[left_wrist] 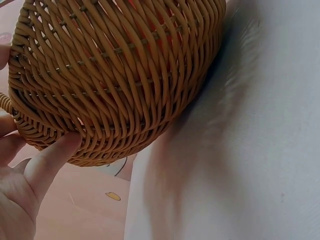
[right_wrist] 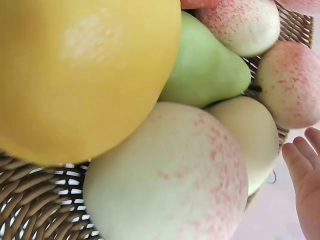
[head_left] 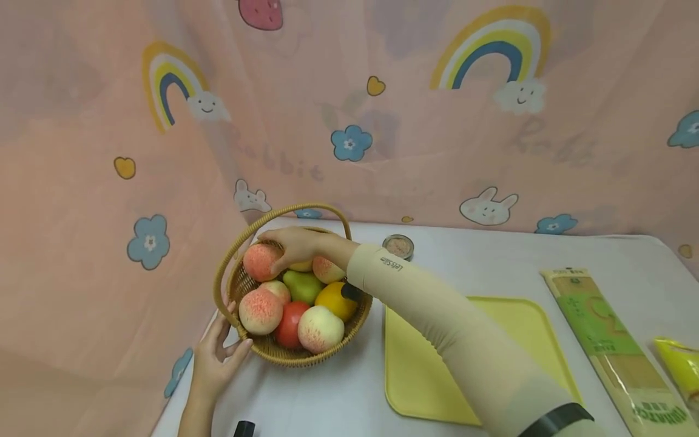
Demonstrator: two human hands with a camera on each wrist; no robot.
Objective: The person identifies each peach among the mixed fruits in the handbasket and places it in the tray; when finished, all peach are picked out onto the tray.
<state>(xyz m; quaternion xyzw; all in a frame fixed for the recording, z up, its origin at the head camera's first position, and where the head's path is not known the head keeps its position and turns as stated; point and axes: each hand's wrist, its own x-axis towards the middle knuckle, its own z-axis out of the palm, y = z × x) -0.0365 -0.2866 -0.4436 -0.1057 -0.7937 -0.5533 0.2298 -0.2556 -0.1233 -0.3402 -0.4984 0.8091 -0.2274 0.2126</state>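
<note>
A wicker basket [head_left: 295,362] with an arched handle holds several fruits. My left hand [head_left: 215,358] grips its near left side by the handle's foot; in the left wrist view the thumb [left_wrist: 50,162] presses the woven wall. My right hand [head_left: 297,244] reaches over the basket to a reddish peach [head_left: 259,261] at its back left. In the right wrist view, that hand's fingers [right_wrist: 296,162] are extended right at the peach [right_wrist: 289,85]. Around it lie a green pear [head_left: 303,286], a yellow fruit [head_left: 332,301], a red fruit [head_left: 291,325] and more peaches [head_left: 321,329].
Right of the basket lies a yellow tray [head_left: 420,388], partly under my right forearm. A small round container [head_left: 398,245] stands behind. A long green-labelled packet [head_left: 603,328] and a yellow bag [head_left: 679,367] lie farther right. A patterned pink curtain [head_left: 306,91] hangs behind the white table.
</note>
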